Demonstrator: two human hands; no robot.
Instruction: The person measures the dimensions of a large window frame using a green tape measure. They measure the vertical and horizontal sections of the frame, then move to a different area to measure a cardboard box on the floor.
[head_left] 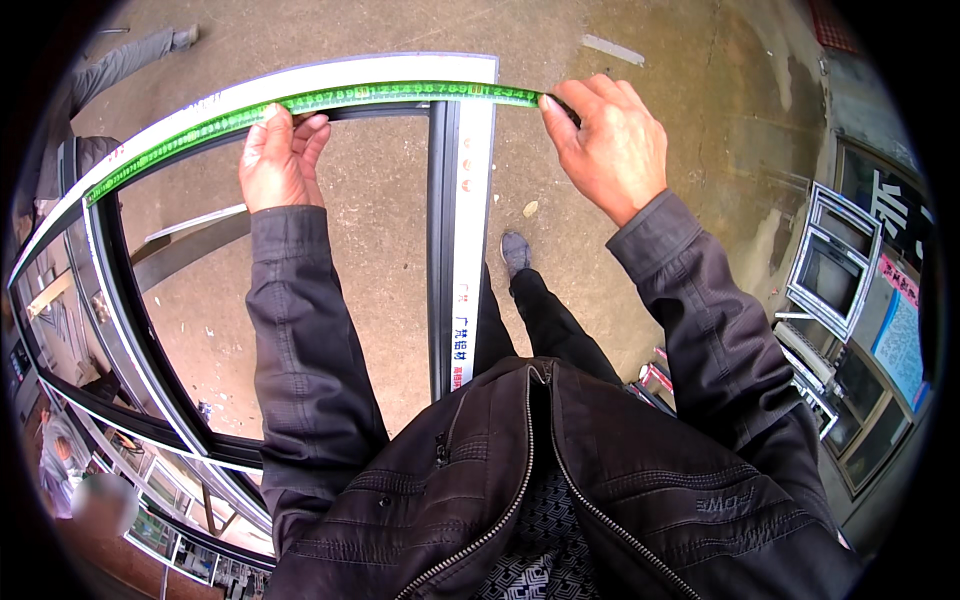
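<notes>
A green tape measure [400, 92] is stretched along the top bar of a large black-and-white window frame [474, 200]. Its blade runs from the frame's inner upright at the left to past the right corner. My left hand [280, 165] pinches the blade's lower edge, thumb on top, against the bar. Beyond the corner, my right hand [612, 140] is closed around the tape's right end; the case, if it is there, is hidden by the fingers. The frame's right upright, covered with printed white film, comes down between my forearms.
Framed window panels [835, 260] lean at the right beside a blue sheet [900, 345]. At the far left, a person's grey trouser leg [130, 65] shows, and another person [65, 450] is lower down. A pale strip [612, 48] lies on the concrete floor.
</notes>
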